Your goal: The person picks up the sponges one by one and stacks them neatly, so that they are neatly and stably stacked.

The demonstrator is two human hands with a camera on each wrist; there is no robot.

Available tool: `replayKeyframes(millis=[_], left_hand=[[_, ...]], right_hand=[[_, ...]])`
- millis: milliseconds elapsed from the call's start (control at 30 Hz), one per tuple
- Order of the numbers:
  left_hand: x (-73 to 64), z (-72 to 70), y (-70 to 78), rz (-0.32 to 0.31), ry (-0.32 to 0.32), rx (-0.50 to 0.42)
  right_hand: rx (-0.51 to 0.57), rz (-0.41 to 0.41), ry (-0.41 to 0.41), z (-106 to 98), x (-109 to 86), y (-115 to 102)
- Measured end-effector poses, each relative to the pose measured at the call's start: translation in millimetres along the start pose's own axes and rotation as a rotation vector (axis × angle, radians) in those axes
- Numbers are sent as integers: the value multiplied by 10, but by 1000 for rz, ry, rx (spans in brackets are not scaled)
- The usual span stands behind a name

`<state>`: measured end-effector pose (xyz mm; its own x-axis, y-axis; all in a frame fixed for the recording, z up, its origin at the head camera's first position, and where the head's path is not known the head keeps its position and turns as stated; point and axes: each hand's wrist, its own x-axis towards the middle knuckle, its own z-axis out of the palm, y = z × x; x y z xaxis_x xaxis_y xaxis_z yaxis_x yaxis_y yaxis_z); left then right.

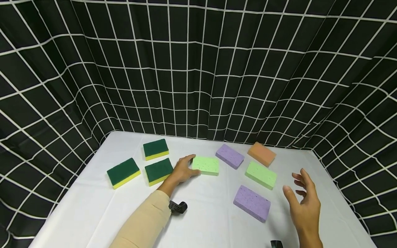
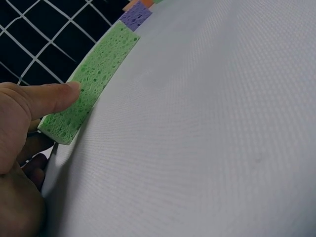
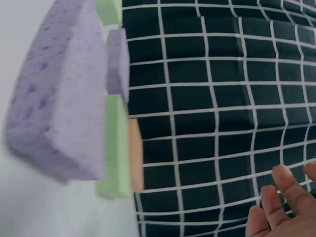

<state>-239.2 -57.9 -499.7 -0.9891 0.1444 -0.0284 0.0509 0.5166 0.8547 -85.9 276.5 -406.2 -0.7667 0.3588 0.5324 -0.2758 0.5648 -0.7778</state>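
My left hand holds the left end of a light green sponge, which lies on the white tabletop. The left wrist view shows the thumb against the long side of that green sponge; the other fingers are partly hidden behind its end. At the right, my right hand is held up, fingers spread and nothing in it. A purple sponge and a second green sponge lie to its left. Fingers of the right hand show at the lower right of the right wrist view.
Three green-and-yellow scouring sponges lie at the left, one close beside the left wrist. Farther back are another purple sponge and an orange sponge. A black curtain with a white grid surrounds the white table.
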Motion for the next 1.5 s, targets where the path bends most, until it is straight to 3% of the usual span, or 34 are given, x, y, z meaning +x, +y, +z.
replayKeyframes(millis=[167,400,767,1267,1500], left_hand=[[-1,3,-3,2,5,5],[-7,6,10,3,5,6],[7,-3,8,13,6,11],[-8,24,12,0,7,14],[-16,11,27,2,9,15]], right_hand=[[-47,111,-24,2,-104,149],[-51,193,-88,22,-203,329],[-78,313,-278,96,-312,512],[-100,408,-498,65,-368,663],[-270,327,-611,98,-398,683]])
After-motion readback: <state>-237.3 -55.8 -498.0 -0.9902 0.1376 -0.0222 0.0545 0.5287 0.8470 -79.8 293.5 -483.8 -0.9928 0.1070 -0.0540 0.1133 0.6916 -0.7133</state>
